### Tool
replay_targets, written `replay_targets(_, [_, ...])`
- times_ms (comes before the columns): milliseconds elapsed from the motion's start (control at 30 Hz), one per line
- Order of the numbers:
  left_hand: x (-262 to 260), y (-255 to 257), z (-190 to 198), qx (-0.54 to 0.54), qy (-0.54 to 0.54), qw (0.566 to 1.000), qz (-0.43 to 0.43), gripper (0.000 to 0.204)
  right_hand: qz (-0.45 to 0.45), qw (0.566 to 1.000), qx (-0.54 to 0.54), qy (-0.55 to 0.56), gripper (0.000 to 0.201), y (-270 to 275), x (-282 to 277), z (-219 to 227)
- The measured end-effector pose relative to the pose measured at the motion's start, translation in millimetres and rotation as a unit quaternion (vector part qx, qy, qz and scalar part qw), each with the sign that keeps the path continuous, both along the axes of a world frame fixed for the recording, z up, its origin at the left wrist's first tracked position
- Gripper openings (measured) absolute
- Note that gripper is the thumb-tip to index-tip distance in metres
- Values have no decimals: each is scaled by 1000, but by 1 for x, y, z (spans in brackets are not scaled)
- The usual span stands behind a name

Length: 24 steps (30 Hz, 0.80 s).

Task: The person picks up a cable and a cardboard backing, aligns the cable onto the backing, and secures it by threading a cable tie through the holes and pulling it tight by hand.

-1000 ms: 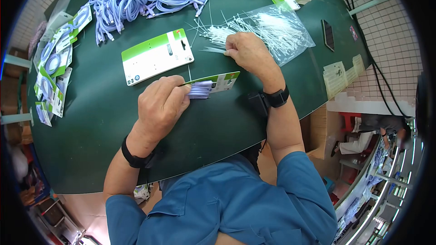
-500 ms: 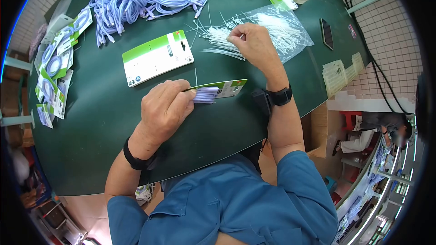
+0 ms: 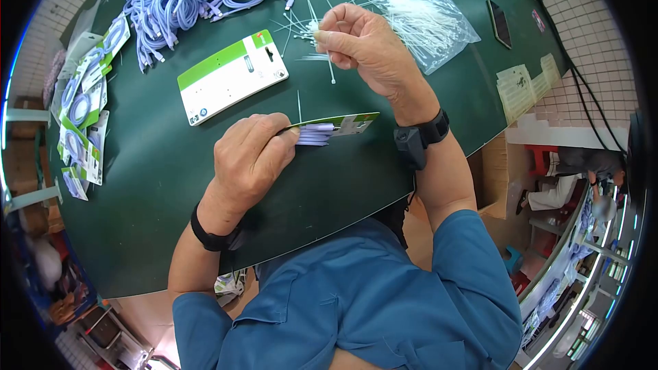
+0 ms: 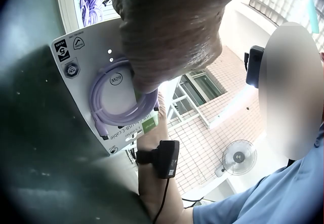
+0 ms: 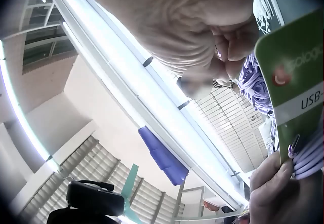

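My left hand (image 3: pixel 250 154) pinches a green-and-white packaging card (image 3: pixel 360 124) with a coiled lavender USB cable (image 3: pixel 315 135) against it. In the left wrist view the coil (image 4: pixel 96 102) lies on the card's white face, and the right wrist view shows its green face (image 5: pixel 291 62). A thin white cable tie (image 3: pixel 299 106) sticks up behind the card near my left fingers. Raised above the table, my right hand (image 3: pixel 373 48) pinches another white cable tie (image 3: pixel 332 72), its head end hanging below the fingers.
Loose cable ties (image 3: pixel 301 27) and a clear bag of ties (image 3: pixel 428 24) lie beyond my right hand. A blank card (image 3: pixel 233 82) lies ahead of my left hand. Lavender cables (image 3: pixel 178 0) are heaped at the back; carded cables (image 3: pixel 79 106) line the left edge. A phone (image 3: pixel 500 24) lies right.
My right hand has lifted off the pile of ties with one tie between its fingers and turned palm-inward. The left hand and its card have shifted slightly right.
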<state>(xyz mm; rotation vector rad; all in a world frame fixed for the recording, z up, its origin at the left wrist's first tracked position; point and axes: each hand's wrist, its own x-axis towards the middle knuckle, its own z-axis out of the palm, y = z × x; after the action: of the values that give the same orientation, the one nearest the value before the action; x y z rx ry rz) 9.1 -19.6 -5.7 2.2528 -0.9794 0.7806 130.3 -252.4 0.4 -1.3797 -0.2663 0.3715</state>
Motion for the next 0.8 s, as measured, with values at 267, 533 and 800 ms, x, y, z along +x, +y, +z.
replay_targets(267, [4, 7, 3, -6, -26, 1000, 7, 22, 27, 999, -10, 24, 21, 7, -9, 10])
replay_targets(533, [6, 9, -3, -4, -11, 1000, 14, 21, 71, 997, -19, -16, 23, 16, -18, 12])
replay_targets(800, [8, 10, -5, -6, -13, 1000, 11, 23, 104, 990, -78, -44, 20, 18, -17, 9])
